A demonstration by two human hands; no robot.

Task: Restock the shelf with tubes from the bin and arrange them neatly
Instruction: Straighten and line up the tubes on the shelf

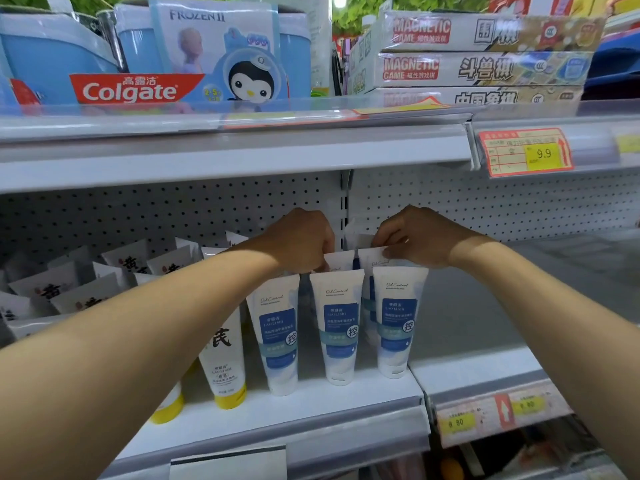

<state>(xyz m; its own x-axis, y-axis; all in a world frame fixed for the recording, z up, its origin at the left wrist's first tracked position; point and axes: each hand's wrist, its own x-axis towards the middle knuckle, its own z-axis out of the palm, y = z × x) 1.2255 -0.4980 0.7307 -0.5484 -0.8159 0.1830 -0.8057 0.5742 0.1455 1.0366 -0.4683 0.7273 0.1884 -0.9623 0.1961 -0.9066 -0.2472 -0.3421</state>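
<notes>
Three blue-label tubes, white shelf, pegboard

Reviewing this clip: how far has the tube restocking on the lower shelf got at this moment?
Done: three blue-label tubes stand cap-down in a front row beside the yellow-capped tubes. In hand: the left hand and right hand each grip tube tops in the row behind. Left: the shelf to the right is bare; the bin is out of view, so remaining stock is unknown.
</notes>
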